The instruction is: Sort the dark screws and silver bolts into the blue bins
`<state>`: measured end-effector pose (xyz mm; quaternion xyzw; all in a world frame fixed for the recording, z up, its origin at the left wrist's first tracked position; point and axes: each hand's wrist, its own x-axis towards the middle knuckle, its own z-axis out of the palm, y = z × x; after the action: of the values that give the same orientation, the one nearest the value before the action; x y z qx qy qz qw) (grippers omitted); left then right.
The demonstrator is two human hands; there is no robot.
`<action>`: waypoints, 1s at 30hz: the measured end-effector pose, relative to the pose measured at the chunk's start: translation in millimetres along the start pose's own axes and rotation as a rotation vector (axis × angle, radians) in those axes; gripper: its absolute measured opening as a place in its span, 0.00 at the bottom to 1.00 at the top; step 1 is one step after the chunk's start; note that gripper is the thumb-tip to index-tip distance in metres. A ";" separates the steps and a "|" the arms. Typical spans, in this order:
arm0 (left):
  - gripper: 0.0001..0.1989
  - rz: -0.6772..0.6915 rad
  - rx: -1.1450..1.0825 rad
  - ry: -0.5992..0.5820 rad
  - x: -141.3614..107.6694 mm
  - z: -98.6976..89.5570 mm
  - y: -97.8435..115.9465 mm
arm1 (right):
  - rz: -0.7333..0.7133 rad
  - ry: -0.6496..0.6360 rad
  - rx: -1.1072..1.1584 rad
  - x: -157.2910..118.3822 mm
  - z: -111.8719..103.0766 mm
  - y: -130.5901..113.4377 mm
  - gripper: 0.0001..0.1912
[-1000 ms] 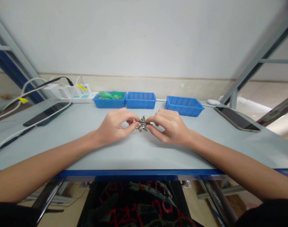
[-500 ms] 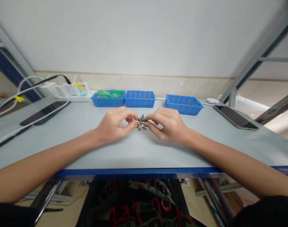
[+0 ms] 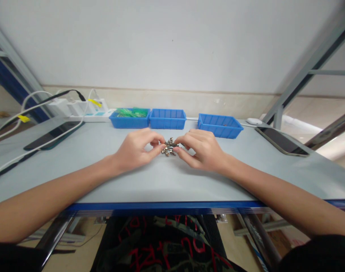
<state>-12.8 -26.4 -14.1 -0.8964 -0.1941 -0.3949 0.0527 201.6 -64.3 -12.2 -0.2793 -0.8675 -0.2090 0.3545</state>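
A small pile of shiny metal screws point(image 3: 168, 151) lies on the grey tabletop in front of me. On its left side my left hand point(image 3: 138, 148) is closed, thumb and index finger pinched at a small metal piece that they mostly cover. From the right, my right hand point(image 3: 203, 148) pinches a dark screw point(image 3: 172, 144) between thumb and fingertips, just over the pile. The two hands' fingertips are a short gap apart. The individual pieces are too small to tell apart clearly.
Along the wall stand a blue bin point(image 3: 129, 121) with green bags, a second blue bin point(image 3: 168, 122), and a third blue bin point(image 3: 220, 130) with a tiny piece inside. Phones point(image 3: 54, 136) point(image 3: 281, 140) lie at both sides. A power strip point(image 3: 95, 116) with cables sits back left.
My right thumb and fingertips have parted slightly around the screw, and more of the screw shows. My left hand has hardly moved. The bins and phones are unchanged.
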 end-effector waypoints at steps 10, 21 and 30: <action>0.03 0.009 0.013 -0.008 -0.3 0.3 -2.5 | 0.029 0.027 0.003 0.8 9.6 -4.5 0.11; 0.03 -0.001 0.001 0.021 1.3 -0.1 -2.8 | 0.067 0.035 -0.027 -0.3 12.0 -6.2 0.12; 0.04 -0.031 0.003 0.000 -0.1 0.1 -2.1 | 0.050 0.071 0.000 0.5 12.6 -7.3 0.11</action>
<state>-13.6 -24.5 -14.4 -0.8933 -0.2087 -0.3951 0.0480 190.4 -62.6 -21.4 -0.2932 -0.8473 -0.2098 0.3901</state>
